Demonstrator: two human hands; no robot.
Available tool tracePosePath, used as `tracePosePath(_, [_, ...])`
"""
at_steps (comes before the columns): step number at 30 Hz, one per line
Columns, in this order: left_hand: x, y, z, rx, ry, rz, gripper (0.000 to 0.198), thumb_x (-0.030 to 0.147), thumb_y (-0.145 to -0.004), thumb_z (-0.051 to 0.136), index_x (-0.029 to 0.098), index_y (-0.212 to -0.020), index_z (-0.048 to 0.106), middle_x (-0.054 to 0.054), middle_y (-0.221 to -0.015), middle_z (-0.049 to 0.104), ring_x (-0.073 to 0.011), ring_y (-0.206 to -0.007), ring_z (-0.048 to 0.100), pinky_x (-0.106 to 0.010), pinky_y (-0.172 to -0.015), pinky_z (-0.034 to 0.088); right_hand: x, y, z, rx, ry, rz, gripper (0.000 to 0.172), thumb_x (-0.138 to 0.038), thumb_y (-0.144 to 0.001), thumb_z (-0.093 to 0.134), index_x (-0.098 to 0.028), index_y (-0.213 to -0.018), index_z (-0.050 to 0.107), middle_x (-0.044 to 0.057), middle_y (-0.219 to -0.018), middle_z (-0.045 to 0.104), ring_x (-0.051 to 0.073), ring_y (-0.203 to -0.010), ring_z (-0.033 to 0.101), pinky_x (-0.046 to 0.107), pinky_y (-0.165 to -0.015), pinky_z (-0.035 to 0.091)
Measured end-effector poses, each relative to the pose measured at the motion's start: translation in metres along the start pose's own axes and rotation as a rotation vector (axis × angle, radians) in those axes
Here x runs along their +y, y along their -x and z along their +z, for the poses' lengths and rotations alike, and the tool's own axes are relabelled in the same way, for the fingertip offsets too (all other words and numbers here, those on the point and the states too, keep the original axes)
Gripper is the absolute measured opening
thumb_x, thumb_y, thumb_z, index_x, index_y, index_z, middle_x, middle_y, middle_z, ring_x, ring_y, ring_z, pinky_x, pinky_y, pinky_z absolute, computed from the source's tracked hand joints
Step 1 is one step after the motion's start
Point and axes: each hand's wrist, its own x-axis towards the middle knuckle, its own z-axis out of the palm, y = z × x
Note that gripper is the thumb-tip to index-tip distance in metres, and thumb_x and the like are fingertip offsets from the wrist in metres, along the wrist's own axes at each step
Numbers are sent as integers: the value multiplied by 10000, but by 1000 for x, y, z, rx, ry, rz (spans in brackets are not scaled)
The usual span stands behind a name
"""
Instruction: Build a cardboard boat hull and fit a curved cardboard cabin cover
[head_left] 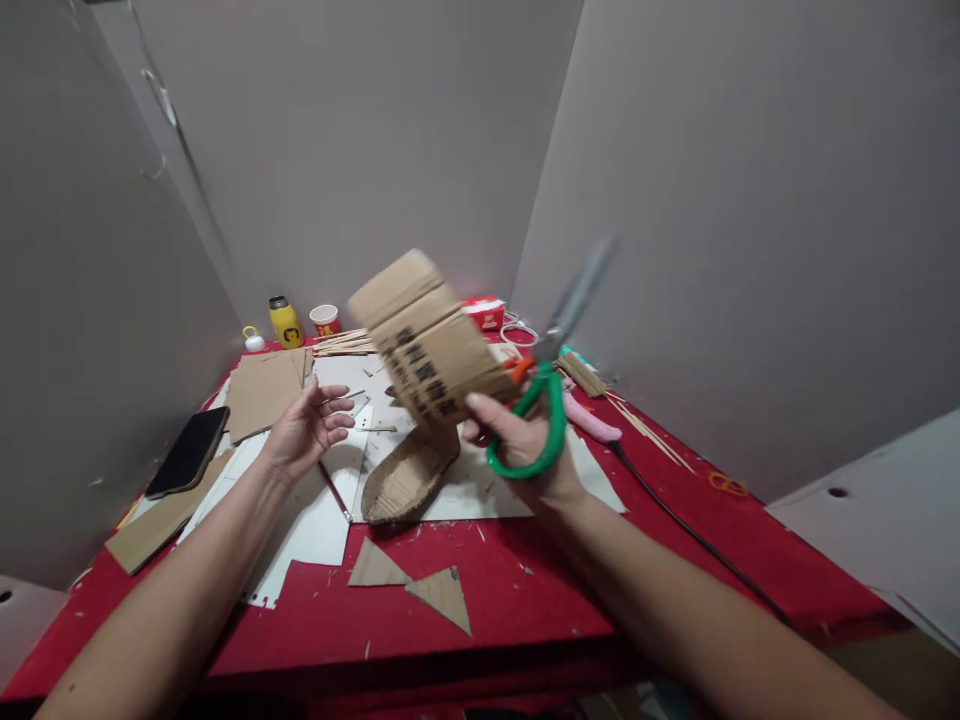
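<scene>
While gripping the green-handled scissors [541, 400] and a printed cardboard piece [427, 340] together, right hand [517, 440] raised above the table [525, 590], blades up and right, blurred. Cardboard just left of this hand, long axis rising up-left, nearer right than left. Left hand [307, 425] open, fingers spread, empty, low and well apart. Between and below: one curved cardboard shape [409, 475]. Nearer the body: two cardboard triangles [420, 580]. Left of the left hand: one phone [189, 450].
</scene>
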Motion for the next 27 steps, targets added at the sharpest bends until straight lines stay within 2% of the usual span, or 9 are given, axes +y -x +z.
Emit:
tracePosePath(4, [1,-7,-7,46,23,14,291,234,-962,431,107,-804,639,-55,-620,701,-129,-505,675,-196,-465,552,-17,-13,-14,347,-10,-344,152,-316,-783,725,-200,-751,633,-47,-586,629,105,-493,597,232,-513,539])
tracePosePath(6, [0,-8,-7,49,28,11,295,186,-955,392,87,-861,654,-78,-666,722,-136,-517,681,-209,-472,559,-21,-16,-16,437,-32,-461,115,-267,-777,731,-209,-771,632,-58,-591,620,95,-490,592,231,-512,547])
tracePosePath(10, [0,-7,-6,29,26,-2,328,131,-909,359,35,-985,663,-130,-809,754,-157,-548,691,-238,-485,569,-20,-17,-15,435,-27,-498,101,-240,-795,710,-206,-770,618,-59,-624,619,87,-496,592,233,-515,558])
tracePosePath(13, [0,-7,-4,27,16,-15,328,104,-855,379,13,-976,670,-157,-834,755,-168,-550,691,-245,-486,568,-16,-16,-14,441,-8,-500,117,-253,-786,718,-209,-778,611,-55,-641,625,90,-495,595,234,-503,558])
tracePosePath(19, [-3,-9,-8,73,4,3,281,65,-759,411,27,-809,684,-159,-695,731,-162,-506,668,-238,-495,567,-15,-19,-16,510,48,-473,172,-318,-797,701,-202,-736,590,-46,-587,603,106,-487,595,246,-489,559])
tracePosePath(23, [-4,-10,-10,113,7,46,251,18,-697,417,80,-713,659,-90,-571,686,-115,-460,632,-178,-473,536,-15,-20,-15,495,-7,-458,135,-283,-785,711,-209,-782,598,-63,-593,605,94,-463,589,238,-475,558])
tracePosePath(27, [-2,-8,-6,89,-19,64,265,40,-733,430,74,-823,678,-80,-639,711,-106,-468,631,-174,-471,527,-11,-19,-13,458,13,-428,156,-285,-780,713,-205,-785,579,-66,-590,606,104,-470,606,253,-490,575])
